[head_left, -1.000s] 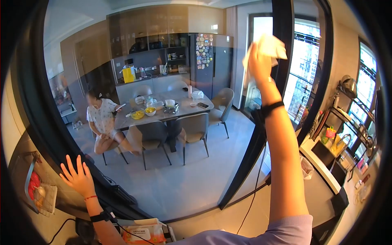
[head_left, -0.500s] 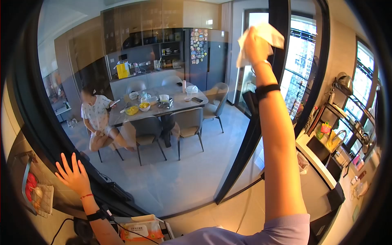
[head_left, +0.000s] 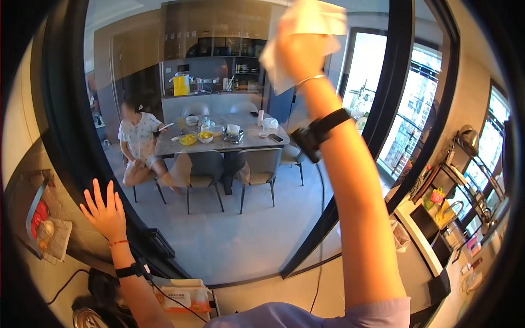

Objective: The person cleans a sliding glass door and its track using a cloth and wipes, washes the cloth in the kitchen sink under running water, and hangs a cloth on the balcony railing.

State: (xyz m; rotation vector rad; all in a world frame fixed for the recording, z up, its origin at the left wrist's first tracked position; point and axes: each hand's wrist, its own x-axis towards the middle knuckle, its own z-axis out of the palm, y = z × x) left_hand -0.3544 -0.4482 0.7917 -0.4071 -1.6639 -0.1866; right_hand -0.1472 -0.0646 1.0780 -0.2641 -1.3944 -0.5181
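Note:
High up in front of the glass panel (head_left: 240, 229), my right hand (head_left: 299, 54) grips a thin white cloth (head_left: 318, 17). Its corners spread out past the fingers on both sides. Whether the cloth presses on the glass, I cannot tell. My left hand (head_left: 106, 216) is open with fingers spread, beside the dark door frame (head_left: 71, 131) at lower left. It holds nothing, and whether its palm touches the frame is unclear. Each wrist wears a black strap with a small device.
Behind the glass, a person (head_left: 141, 136) sits with a phone at a dining table (head_left: 251, 139) with bowls. A wire basket (head_left: 57, 240) hangs at left. Below lies an orange-white wipes pack (head_left: 183, 298). A kitchen counter (head_left: 421, 246) runs along the right. Black cables hang from the wrist devices.
My right hand has moved left and up across the glass with the cloth. The left hand stays spread beside the frame, and the whole view has shifted slightly.

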